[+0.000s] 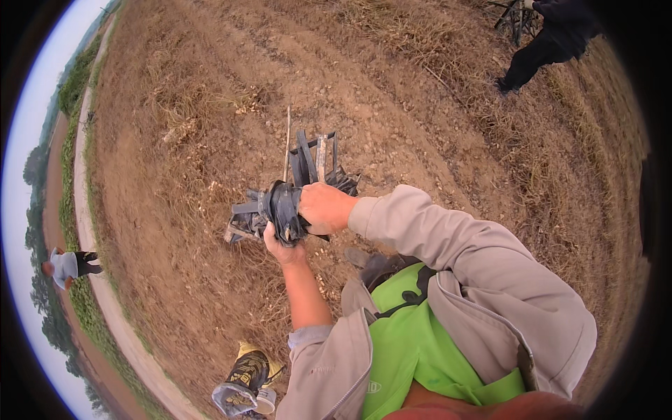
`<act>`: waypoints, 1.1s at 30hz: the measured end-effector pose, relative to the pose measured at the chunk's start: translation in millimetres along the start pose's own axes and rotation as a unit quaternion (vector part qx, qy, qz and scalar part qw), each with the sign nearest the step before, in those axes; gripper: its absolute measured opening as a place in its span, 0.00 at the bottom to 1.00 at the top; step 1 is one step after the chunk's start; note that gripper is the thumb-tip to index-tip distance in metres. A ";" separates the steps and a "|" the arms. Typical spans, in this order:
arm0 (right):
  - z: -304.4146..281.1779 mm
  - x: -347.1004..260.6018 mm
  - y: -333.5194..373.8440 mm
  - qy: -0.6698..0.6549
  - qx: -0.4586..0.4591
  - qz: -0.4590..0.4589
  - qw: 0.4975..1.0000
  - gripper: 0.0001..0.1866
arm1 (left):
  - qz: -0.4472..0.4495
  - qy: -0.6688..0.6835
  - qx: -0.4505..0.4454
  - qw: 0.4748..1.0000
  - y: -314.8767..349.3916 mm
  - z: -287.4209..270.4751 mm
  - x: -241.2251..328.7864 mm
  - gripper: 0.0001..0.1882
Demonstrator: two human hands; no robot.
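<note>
In front of me, above the dry soil, is a bundle of black flat plastic strips [283, 206], which look like drip tape. Several loops stick out at its far side and left end, and a band of the strip is wrapped round its middle. My left hand [283, 246] grips the bundle from below, with the thumb up along its near side. Against its right side my right hand [325, 208] is closed, the fingertips hidden behind the wrapped strip. A thin pale stick [288, 140] stands up beyond the bundle; whether it belongs to it I cannot tell.
A black and yellow bag [248, 371] and a white cup-like container [266, 400] lie at the lower left. Another person in dark clothes [549, 42] is at the far right, beside a dark tangle [516, 22]. One more person [66, 267] stands by the pale road [105, 280].
</note>
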State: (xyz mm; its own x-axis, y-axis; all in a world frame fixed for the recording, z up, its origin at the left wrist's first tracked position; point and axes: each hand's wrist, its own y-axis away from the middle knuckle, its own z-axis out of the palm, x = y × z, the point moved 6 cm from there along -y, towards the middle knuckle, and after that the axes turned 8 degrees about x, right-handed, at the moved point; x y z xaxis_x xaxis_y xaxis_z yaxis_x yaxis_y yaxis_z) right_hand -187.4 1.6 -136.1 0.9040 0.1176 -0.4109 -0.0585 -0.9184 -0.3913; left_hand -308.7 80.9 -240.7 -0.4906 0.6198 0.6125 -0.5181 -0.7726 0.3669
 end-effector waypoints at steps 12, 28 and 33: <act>-62.9 84.0 24.6 -0.159 0.139 0.267 0.940 0.14 | 0.049 0.104 0.087 0.990 11.9 -66.4 61.6 0.35; -2.9 120.9 -105.4 -0.749 0.038 0.326 0.575 0.29 | 0.088 0.101 -0.037 0.990 37.9 -104.6 99.8 0.34; -44.5 63.5 -113.2 -0.787 -0.033 0.234 0.569 0.27 | 0.080 0.078 -0.009 0.994 38.1 -98.9 93.8 0.31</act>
State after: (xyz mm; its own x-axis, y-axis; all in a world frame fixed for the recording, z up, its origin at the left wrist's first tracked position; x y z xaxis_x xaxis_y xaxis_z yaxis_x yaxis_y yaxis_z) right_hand -104.6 96.2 -81.2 -0.7076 -0.0004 -0.7066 -0.0734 -0.9946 0.0740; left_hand -443.7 123.1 -238.5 -0.6697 0.5033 0.5461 -0.4357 -0.8618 0.2599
